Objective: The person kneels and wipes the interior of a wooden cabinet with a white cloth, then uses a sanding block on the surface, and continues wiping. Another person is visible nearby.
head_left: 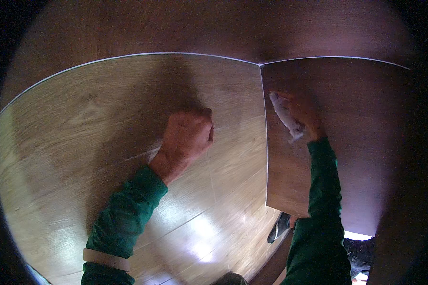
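My left hand is curled into a fist over the light wood-look floor, and nothing shows in it. Its knuckles face the inner corner; whether it bears on the floor cannot be told. A crumpled white cloth or wipe is in my right hand, pressed flat to the dark wood panel on the right. The cloth lies just right of the thin white bead along the joint between floor and panel. Both forearms wear green sleeves; a pale band circles the left one.
Another dark wood panel spans the far side, with a white line along its foot. The panels and floor meet at a corner. Low on the right, a dark shoe shows beside the right panel's near end. Light glares off the floor nearby.
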Demonstrator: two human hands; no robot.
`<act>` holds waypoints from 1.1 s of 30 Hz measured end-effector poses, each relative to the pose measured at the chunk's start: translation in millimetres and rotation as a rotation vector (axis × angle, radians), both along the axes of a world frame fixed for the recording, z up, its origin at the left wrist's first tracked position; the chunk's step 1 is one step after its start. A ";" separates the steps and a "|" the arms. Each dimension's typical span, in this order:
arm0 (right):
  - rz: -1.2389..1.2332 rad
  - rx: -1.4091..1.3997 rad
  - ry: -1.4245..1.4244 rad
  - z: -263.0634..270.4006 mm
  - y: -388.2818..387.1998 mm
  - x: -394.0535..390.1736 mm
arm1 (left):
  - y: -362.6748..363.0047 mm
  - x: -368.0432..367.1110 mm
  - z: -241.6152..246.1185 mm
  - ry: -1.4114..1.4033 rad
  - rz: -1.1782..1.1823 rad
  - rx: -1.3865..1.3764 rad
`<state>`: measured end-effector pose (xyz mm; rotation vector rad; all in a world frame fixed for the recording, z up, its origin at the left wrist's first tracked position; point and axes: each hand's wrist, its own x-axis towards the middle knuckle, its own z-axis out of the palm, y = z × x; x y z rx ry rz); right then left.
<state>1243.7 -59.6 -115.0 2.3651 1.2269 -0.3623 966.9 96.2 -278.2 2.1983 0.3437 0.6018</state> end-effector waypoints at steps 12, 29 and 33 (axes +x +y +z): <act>-0.035 -0.050 -0.565 -113.5 57.4 62.6 | 12.6 11.4 6.0 0.011 -0.060 0.048; 0.136 0.033 -0.515 -47.3 -0.3 -6.7 | 11.4 15.8 22.1 0.005 -0.050 0.027; -0.004 -0.048 -0.573 -82.1 35.9 36.2 | 9.7 13.8 25.2 0.005 -0.075 0.030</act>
